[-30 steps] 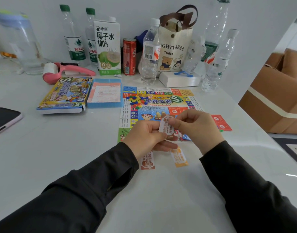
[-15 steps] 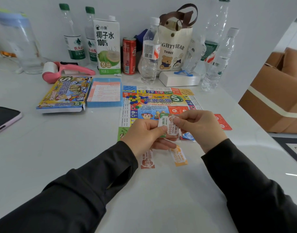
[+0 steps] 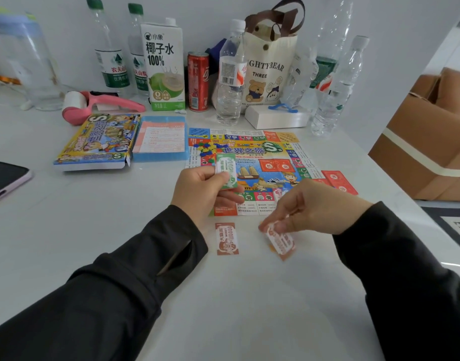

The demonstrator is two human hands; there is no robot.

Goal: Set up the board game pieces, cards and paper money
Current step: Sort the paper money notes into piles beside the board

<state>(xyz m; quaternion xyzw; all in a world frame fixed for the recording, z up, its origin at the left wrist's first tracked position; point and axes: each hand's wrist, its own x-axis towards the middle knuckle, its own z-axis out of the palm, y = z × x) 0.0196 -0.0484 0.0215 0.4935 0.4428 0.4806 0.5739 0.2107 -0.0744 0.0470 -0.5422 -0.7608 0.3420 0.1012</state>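
The colourful game board [image 3: 265,162] lies flat on the white table [image 3: 67,230], with small coloured pieces [image 3: 205,149] heaped near its far left. My left hand [image 3: 200,188] grips a small stack of paper money [image 3: 225,173], a green note on top, above the board's near left edge. My right hand [image 3: 314,209] pinches an orange-brown note [image 3: 281,242] low over the table, above another orange note just in front of the board. A brown note [image 3: 226,238] lies flat to its left. Red cards [image 3: 340,181] rest at the board's right edge.
The game box [image 3: 98,142] and a blue tray with a rule sheet [image 3: 161,138] lie left of the board. Bottles, a carton [image 3: 166,66], a red can, a tote bag [image 3: 268,63] and a white box line the wall. A phone [image 3: 4,178] sits far left; a cardboard box [image 3: 426,142] stands right.
My hands have parted. The right hand has drawn one note off the stack and carried it down to the orange note on the table; the left keeps the stack, green note now on top.
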